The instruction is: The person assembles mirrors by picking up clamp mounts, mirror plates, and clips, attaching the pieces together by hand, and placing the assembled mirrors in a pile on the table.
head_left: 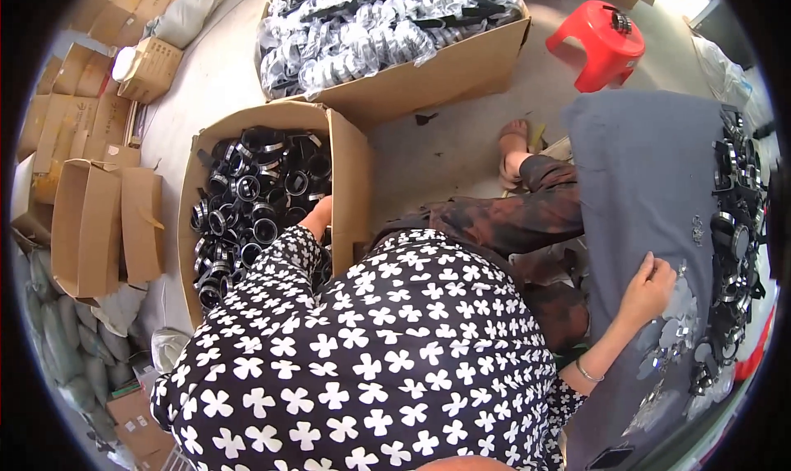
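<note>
My left hand (318, 217) reaches into an open cardboard box (350, 170) at its right wall. Inside lie many black looped watches (247, 189) with silver rims. The fingers are partly hidden there, so whether they grip a watch is unclear. Over a table covered with grey cloth (643, 166), my right hand (648, 293) has its fingers drawn together in a pinch. What sits between them is too small to make out. Beside it, clear discs and small shiny pieces (671, 335) are spread on the cloth. Black-strapped watches (736, 232) are heaped along the table's right edge.
A larger carton (437, 79) of plastic-wrapped watches stands beyond the box. A red stool (600, 46) with a few dark items on top is at the far right. Cardboard boxes (86, 215) and grey-green bundles (74, 331) line the left side.
</note>
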Tool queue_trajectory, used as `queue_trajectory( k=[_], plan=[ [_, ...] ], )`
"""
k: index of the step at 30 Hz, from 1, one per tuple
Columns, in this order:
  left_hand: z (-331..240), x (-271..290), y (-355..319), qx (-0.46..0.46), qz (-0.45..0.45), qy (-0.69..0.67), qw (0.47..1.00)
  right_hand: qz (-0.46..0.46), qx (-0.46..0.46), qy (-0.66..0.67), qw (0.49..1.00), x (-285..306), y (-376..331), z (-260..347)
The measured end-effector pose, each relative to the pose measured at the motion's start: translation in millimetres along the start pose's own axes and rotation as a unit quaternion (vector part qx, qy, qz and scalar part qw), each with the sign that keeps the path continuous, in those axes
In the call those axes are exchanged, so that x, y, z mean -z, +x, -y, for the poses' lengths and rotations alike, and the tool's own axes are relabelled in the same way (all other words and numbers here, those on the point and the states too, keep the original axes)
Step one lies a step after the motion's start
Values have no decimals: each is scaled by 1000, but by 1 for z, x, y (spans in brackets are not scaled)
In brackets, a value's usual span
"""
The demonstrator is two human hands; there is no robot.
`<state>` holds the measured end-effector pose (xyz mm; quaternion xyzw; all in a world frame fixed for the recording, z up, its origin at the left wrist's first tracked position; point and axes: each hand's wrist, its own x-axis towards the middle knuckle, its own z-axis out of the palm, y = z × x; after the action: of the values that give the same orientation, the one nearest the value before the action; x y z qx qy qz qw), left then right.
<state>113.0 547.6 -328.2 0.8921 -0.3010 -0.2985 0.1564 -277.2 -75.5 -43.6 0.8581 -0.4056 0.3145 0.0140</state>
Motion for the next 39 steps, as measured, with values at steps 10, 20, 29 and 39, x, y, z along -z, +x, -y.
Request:
queue_trajectory(
  k=[10, 20, 29, 39],
  plan=[
    [-134, 62, 70, 279, -352, -106, 887, 42, -49, -32, 997, 14, -7, -25],
    [-136, 122, 47, 547, -323, 92, 767, 99, -60, -31, 993, 27, -3, -36],
    [-50, 61, -104, 635, -286, -62, 715, 184, 216, -142, 948, 14, 15, 46],
    [-111, 61, -83, 606, -259, -162, 735, 167, 239, -205, 934, -2, 18, 16]
  ],
)
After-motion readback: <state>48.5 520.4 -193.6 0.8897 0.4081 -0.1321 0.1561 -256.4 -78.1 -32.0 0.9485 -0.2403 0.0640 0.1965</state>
